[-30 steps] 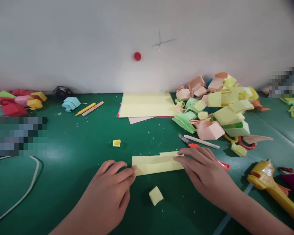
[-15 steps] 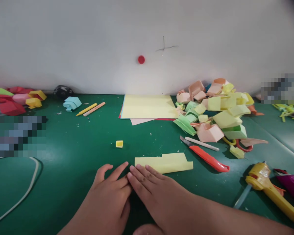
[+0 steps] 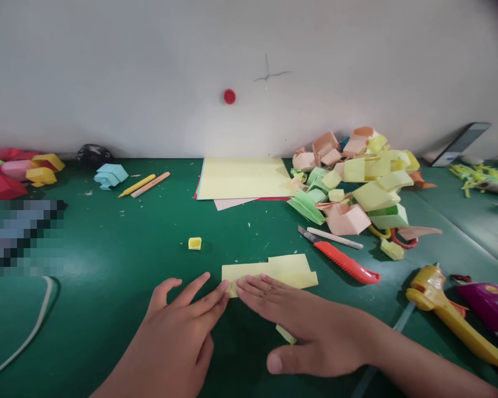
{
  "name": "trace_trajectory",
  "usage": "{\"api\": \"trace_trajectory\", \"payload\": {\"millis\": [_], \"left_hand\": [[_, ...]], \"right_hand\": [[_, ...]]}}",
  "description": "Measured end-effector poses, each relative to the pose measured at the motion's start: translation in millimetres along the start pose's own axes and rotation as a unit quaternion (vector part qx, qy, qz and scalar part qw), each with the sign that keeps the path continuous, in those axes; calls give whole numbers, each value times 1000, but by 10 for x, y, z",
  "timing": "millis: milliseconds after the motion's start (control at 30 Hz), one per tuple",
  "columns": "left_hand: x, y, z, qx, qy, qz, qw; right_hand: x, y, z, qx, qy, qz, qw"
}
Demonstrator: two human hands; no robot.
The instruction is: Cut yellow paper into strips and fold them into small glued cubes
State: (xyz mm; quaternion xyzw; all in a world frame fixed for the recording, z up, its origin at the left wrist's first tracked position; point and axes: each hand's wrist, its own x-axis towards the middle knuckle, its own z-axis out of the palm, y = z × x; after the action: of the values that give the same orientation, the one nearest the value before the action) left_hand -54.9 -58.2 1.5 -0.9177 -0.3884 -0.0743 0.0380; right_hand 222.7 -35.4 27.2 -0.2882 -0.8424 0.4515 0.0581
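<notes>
A folded strip of pale yellow paper lies on the green table before me. My left hand touches its near left corner with the fingertips, index finger and others spread. My right hand lies flat across the strip's near edge, fingers stretched out and thumb apart. Another bit of yellow paper shows partly from under the right hand. Beyond my left hand sits a tiny yellow folded paper box.
A red utility knife and a white stick lie to the right, near a yellow glue gun. Folded paper pieces are heaped behind them. Coloured sheets lie against the wall. A white cable curves at left.
My right hand has slid rightward along the paper strip, away from my left hand, and its thumb now shows. My left fingertips have come onto the strip's corner. The view has shifted slightly.
</notes>
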Motion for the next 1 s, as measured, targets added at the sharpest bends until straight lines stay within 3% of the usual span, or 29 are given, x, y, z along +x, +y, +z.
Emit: {"api": "trace_trajectory", "payload": {"millis": [300,500,733,867,1000], "left_hand": [[9,-52,-2,-6,-5,1,1000],[-1,-66,19,-35,-4,-5,999],[-3,-90,-3,-54,-52,-49,996],[55,-122,-10,-57,-25,-42,997],[154,-19,-17,-65,55,-66,994]], "right_hand": [[-443,143,-121,-17,33,68,997],[-805,260,-91,-38,83,125,988],[-957,296,-27,-43,63,194,978],[-926,292,29,-82,65,184,977],[-919,344,107,-149,80,167,971]]}}
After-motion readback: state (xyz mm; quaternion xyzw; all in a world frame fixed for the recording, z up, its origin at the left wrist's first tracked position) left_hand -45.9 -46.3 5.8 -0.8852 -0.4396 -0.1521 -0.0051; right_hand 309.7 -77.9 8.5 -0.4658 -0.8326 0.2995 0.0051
